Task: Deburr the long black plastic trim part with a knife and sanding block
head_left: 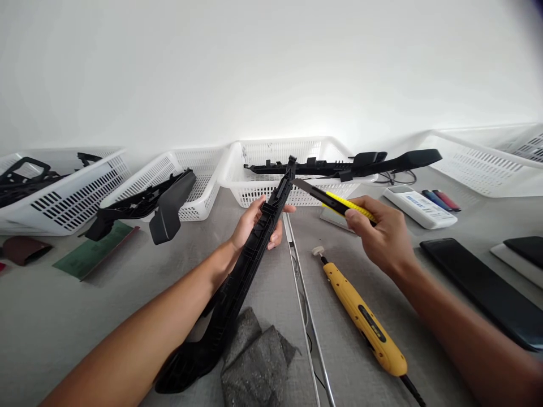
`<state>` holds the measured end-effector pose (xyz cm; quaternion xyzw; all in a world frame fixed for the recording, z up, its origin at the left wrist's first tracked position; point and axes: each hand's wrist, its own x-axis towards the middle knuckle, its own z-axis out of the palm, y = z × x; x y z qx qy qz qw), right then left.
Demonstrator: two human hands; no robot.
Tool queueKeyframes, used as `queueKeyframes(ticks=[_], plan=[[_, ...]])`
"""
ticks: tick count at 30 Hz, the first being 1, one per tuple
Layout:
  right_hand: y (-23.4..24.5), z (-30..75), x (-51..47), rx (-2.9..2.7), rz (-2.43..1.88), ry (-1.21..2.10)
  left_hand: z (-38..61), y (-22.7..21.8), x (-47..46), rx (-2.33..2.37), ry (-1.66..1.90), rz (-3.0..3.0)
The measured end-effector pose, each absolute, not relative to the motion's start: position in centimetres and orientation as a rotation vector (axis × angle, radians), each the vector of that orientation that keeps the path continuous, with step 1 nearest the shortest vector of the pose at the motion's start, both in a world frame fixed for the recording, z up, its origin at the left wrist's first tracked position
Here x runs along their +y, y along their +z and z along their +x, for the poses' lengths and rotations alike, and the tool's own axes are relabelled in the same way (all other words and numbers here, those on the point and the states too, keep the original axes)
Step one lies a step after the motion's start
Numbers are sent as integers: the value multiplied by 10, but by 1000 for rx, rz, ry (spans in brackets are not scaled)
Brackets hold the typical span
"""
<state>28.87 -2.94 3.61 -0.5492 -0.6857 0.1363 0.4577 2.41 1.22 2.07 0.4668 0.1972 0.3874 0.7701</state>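
Left hand [246, 225] holds black strip [248, 254]; black trim [377, 165] juts from middle basket [257, 198]

Extends the long, bare left forearm [156, 322] diagonally from the lower left toward the centre of the head view. Curls the ungloved left hand [247, 222] into a grip, with the thumb at the left and fingertips [275, 234] showing at the right. Reaches in from the lower right with the bare right forearm [453, 316]. Clenches the ungloved right hand [384, 229], with the thumb pointing leftward and the fingers folded. Holds both hands apart at nearly equal height.
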Motion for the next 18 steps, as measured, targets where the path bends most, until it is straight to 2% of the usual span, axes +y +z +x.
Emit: queueKeyframes(ticks=[5, 10, 18], plan=[[39, 287, -32, -1848, -1291, 387, 24, 21, 11, 443, 829, 1008], [41, 282, -34, -1706, -1358, 260, 23, 22, 9, 441, 844, 1010], [34, 278, -34, -1710, -1370, 345, 23, 19, 10, 481, 896, 943]])
